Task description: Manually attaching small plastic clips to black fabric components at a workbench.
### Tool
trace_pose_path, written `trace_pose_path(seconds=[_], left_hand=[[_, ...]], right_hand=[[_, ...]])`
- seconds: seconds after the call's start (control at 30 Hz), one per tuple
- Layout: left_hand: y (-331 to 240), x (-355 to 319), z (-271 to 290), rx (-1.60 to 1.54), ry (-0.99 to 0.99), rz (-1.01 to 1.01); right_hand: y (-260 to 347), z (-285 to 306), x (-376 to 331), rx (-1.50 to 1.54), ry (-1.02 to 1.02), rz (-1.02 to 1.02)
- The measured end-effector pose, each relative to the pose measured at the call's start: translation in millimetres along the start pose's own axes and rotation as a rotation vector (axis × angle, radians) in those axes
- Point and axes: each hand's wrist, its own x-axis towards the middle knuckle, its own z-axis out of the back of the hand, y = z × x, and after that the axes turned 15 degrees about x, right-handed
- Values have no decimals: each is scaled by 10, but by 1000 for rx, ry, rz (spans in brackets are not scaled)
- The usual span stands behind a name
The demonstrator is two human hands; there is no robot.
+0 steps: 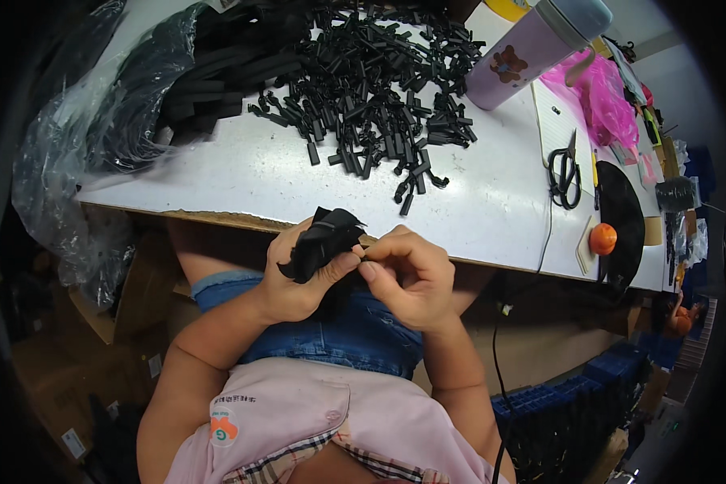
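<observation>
My left hand (292,289) is closed around a bundle of flat black strips (324,240), which fan out above the fingers. Close against its thumb, my right hand (418,278) is closed with thumb and forefinger pinched together. Whatever sits between those fingertips is too small and dark to make out. Both hands are over my lap, just off the table's near edge. Beyond them on the white table (250,177) lies a wide heap of small black pieces with thin looped ends (379,89).
Clear plastic sheeting (129,105) and more black strips (210,81) cover the table's left. Toward the right stand a lilac tumbler (516,60), black-handled scissors (565,173), a pink plastic bag (601,101) and an orange round object (602,239). A dark cable (496,347) hangs beside my right arm.
</observation>
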Motion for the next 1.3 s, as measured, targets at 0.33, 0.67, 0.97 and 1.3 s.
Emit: trace_pose_path(seconds=[0.33,0.67,0.97,1.3], left_hand=[[0,136,-35,-454,-25,219],[-7,114,30,-823,276,398],[-28,140,-43,-851,382,446],[-78,143,-79,-626,305,443]], right_hand=[[522,-20,144,-284,105,353],[707,-401,-119,48,-5,455],[728,-149,-190,-191,18,436],[475,-90,251,-503,48,436]])
